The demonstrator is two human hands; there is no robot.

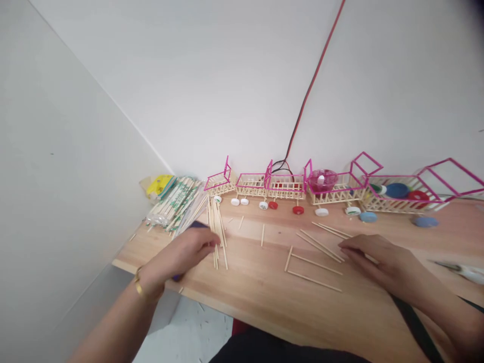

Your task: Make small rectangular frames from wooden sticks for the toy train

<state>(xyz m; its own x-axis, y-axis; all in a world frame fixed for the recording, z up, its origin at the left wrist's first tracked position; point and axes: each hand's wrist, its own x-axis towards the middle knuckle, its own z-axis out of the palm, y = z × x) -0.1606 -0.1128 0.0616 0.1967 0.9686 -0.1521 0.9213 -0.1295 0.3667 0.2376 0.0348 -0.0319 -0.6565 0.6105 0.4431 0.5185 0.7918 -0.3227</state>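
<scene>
Sticks (217,222) pale, slender, straight, loosely bunched

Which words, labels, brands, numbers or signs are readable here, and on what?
None legible.
Green print on the wrapped sticks: too small and blurred.
Green marks on a white wheel: too small; perhaps lettering.
Yellow packet: too blurred to tell any lettering.

lighting: bright, diffuse | shadows: faint, soft on tabletop (249,282) | fine detail: soft | upper-right corner: dark
</scene>
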